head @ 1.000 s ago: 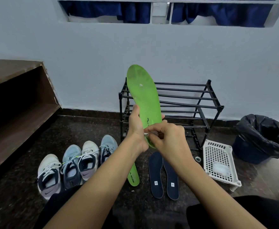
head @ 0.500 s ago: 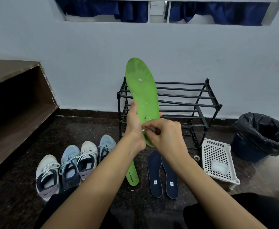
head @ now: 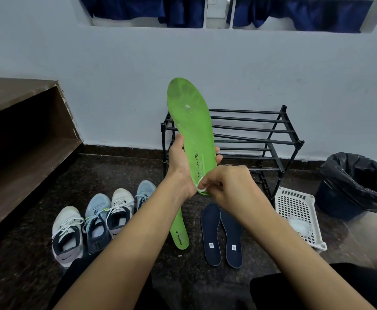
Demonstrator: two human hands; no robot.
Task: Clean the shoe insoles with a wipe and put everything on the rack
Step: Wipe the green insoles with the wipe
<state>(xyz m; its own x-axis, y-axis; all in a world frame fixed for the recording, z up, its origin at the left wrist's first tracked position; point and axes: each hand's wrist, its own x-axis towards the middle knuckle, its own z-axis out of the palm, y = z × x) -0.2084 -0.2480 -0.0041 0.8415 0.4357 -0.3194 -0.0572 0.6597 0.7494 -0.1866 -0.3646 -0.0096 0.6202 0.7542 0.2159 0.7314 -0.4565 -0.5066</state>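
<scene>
My left hand (head: 180, 159) grips the green insole (head: 192, 121) at its middle, thumb on the near edge and fingertips showing past the far edge. The insole stands upright, toe end up, in front of the rack (head: 250, 130). My right hand (head: 230, 186) pinches a small white wipe (head: 202, 186) against the heel end of that insole, fingers curled round it.

Below the hands, a second green insole (head: 179, 233) lies on the dark floor (head: 116, 171). Just to its right, two navy insoles (head: 211, 233) lie side by side. Four trainers (head: 97, 220) sit in a row to the left. The black rack stands against the wall (head: 116, 86). A white basket (head: 297, 198) lies near the rack's right foot, holding a pale bundle I cannot identify. A bin (head: 357, 182) lined with a black bag stands farther right.
</scene>
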